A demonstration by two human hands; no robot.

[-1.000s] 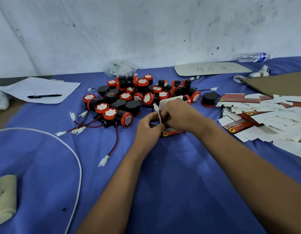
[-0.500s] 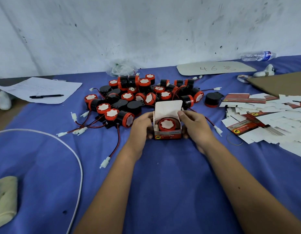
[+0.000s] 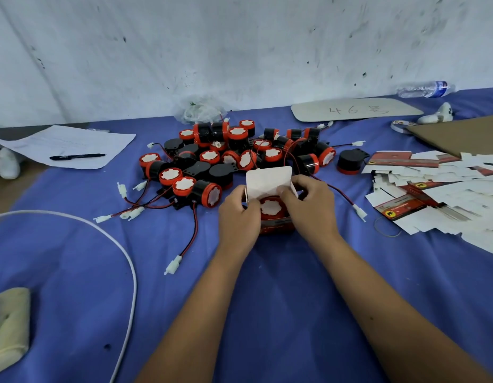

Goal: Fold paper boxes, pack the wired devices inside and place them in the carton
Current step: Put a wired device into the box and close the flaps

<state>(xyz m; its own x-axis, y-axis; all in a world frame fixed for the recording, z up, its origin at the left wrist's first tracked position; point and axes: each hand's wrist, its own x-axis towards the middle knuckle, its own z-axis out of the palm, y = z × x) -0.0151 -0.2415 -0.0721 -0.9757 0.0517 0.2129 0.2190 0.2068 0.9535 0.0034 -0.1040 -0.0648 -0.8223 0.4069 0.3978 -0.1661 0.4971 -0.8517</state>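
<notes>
Both hands, left hand (image 3: 238, 217) and right hand (image 3: 311, 208), grip the open paper box (image 3: 270, 183) holding a red device (image 3: 270, 208).

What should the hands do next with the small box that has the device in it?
Probably fold the white top flap down and tuck it in: the round red-and-black wired device already sits inside the small red paper box, and the left hand and right hand grip its sides.

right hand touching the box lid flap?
Touching. Head view shows the right hand with fingers curled over the white lid flap of the paper box.
</notes>
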